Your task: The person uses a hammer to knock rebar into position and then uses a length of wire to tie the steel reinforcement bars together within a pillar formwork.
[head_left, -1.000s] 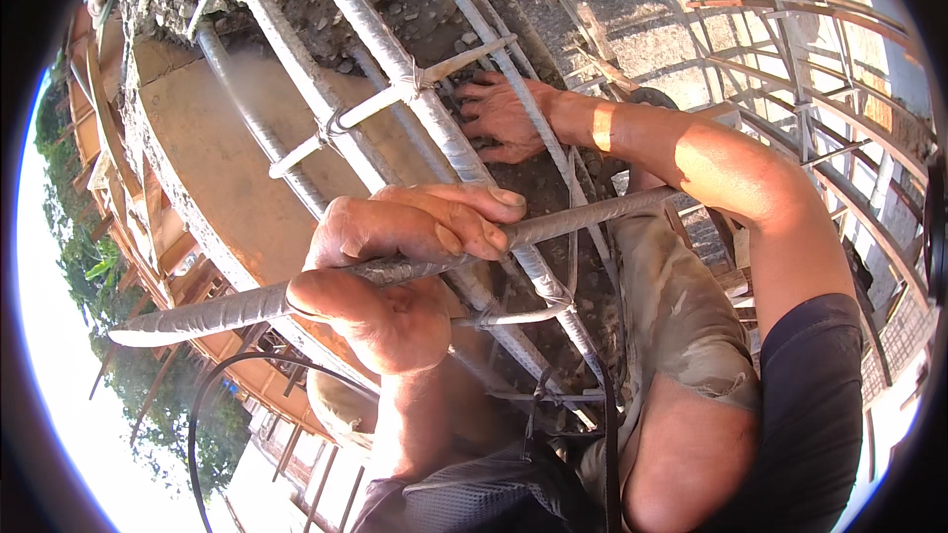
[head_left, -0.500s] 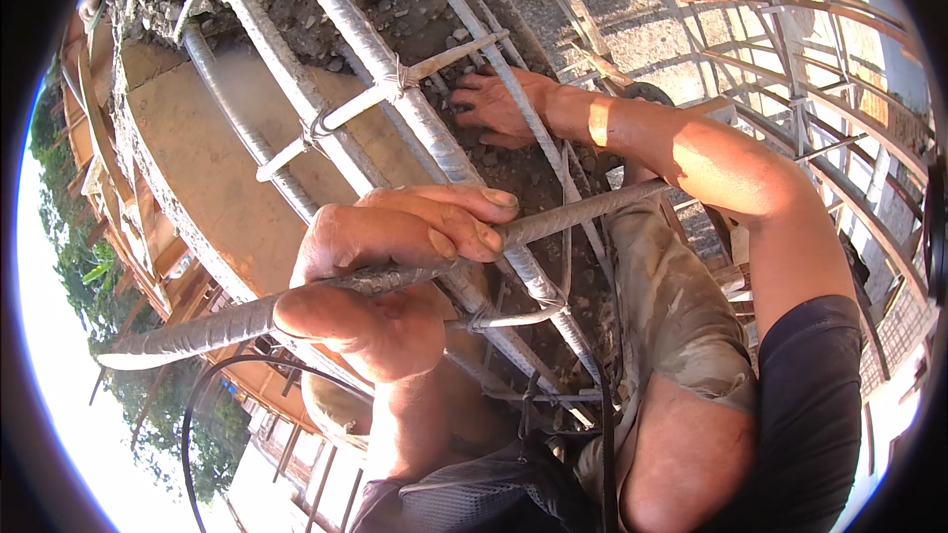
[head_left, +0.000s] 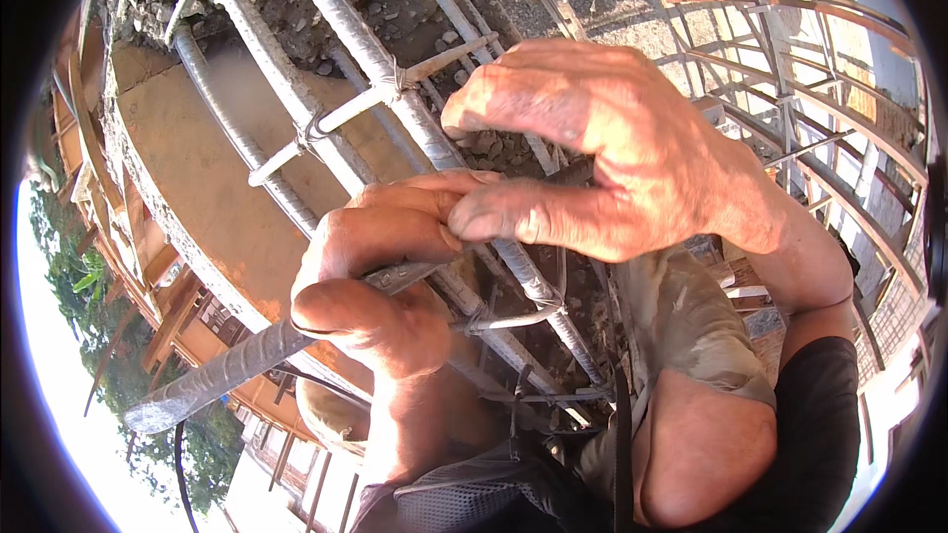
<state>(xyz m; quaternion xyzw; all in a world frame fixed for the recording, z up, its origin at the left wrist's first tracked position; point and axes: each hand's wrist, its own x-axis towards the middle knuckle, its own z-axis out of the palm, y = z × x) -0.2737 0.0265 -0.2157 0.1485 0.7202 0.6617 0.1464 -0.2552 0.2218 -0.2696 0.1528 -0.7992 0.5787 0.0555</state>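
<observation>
My left hand [head_left: 380,286] is wrapped round a ribbed steel bar [head_left: 222,375], its thumb along the near side and its fingers curled over the top. The bar's flattened end points to the lower left. My right hand [head_left: 622,148] is raised above the bar's other part, thumb and fingers spread apart, with a short dark stretch of bar visible in the gap. Its thumb tip meets or overlaps the left fingertips. Beneath both hands is a rebar cage [head_left: 360,35], its long bars crossed by thinner stirrups [head_left: 346,111] and bound with tie wire [head_left: 398,81].
A tan board [head_left: 197,168] lies left of the cage, edged by rough concrete. Broken concrete and dirt [head_left: 395,0] lie between the bars. Wooden framing [head_left: 829,89] stands at the right. My bent knee [head_left: 701,444] is at the lower right; trees [head_left: 89,286] show at left.
My right hand has come up from the rubble among the bars to beside my left hand. The bar has tilted, its flattened end lower and a little further right.
</observation>
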